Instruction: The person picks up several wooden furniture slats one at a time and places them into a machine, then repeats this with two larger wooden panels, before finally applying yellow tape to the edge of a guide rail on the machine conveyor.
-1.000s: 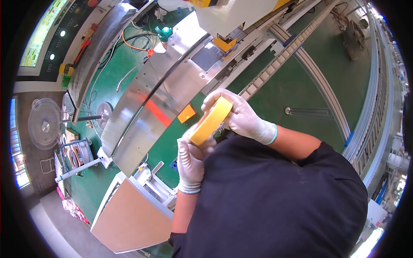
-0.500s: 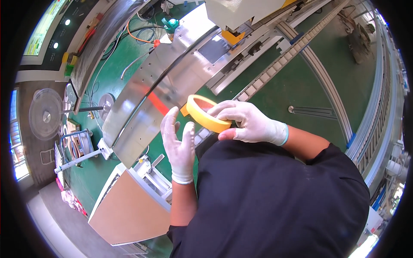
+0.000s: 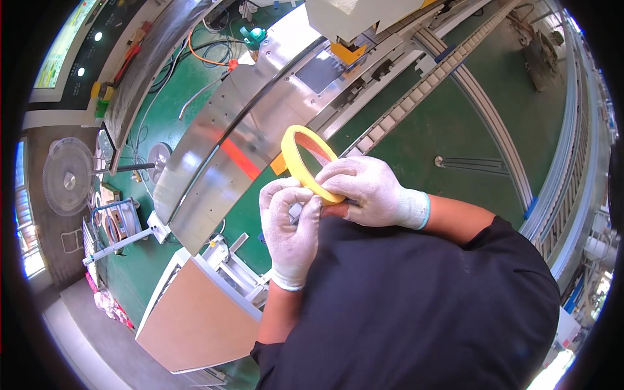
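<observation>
A roll of yellow masking tape (image 3: 300, 170) is held up in front of my chest, its hollow core showing. My right hand (image 3: 367, 190), in a white knit glove, is closed on the roll's lower right side, fingers reaching into the core; the bare thumb tip shows below. My left hand (image 3: 289, 227), gloved too, pinches at the roll's lower edge with thumb and fingertips together. Whether a loose end of tape lies between those fingertips is too small to tell.
Beyond the roll slopes a shiny metal machine bed (image 3: 260, 117) with a red light streak. A cable chain (image 3: 416, 97) runs up to the right. A tan-topped cabinet (image 3: 201, 318) stands at lower left, a fan (image 3: 68, 175) at far left. Green floor lies below.
My left hand has moved right and up to the roll, and its spread fingers have closed into a pinch. The roll has tipped more upright in my right hand.
</observation>
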Available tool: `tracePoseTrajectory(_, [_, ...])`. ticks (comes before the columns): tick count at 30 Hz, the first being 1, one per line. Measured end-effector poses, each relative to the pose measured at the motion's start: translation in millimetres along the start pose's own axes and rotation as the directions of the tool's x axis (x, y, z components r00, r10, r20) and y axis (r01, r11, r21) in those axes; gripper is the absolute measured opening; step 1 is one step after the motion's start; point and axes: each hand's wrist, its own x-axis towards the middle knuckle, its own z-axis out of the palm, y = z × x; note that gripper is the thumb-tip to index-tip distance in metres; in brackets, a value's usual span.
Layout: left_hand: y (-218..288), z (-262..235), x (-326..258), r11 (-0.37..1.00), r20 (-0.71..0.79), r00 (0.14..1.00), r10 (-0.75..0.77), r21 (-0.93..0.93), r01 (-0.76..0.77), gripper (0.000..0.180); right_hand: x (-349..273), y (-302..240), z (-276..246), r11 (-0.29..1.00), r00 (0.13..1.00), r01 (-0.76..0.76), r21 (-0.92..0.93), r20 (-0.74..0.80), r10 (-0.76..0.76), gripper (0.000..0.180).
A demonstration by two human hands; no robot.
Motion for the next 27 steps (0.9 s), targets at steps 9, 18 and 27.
tracePoseTrajectory(9, [2, 0, 3, 0.999, -0.073, 0.997, 0.025, 0.025, -0.023, 0.033, -1, -2, -2, 0.998, 0.999, -0.020, -0.054, 0.042, 0.022, 0.035])
tracePoseTrajectory(18, [-6, -1, 9, 0.889, -0.033, 0.961, 0.274, 0.389, -0.241, 0.013, -2, 1, -4, 0.996, 0.988, -0.065, -0.061, 0.139, 0.073, 0.036])
tracePoseTrajectory(27, [-9, -8, 12, 0.997, -0.019, 0.998, -0.066, 0.041, 0.067, 0.025, 5, 6, -11, 0.977, 0.949, -0.194, -0.090, 0.234, 0.210, 0.041])
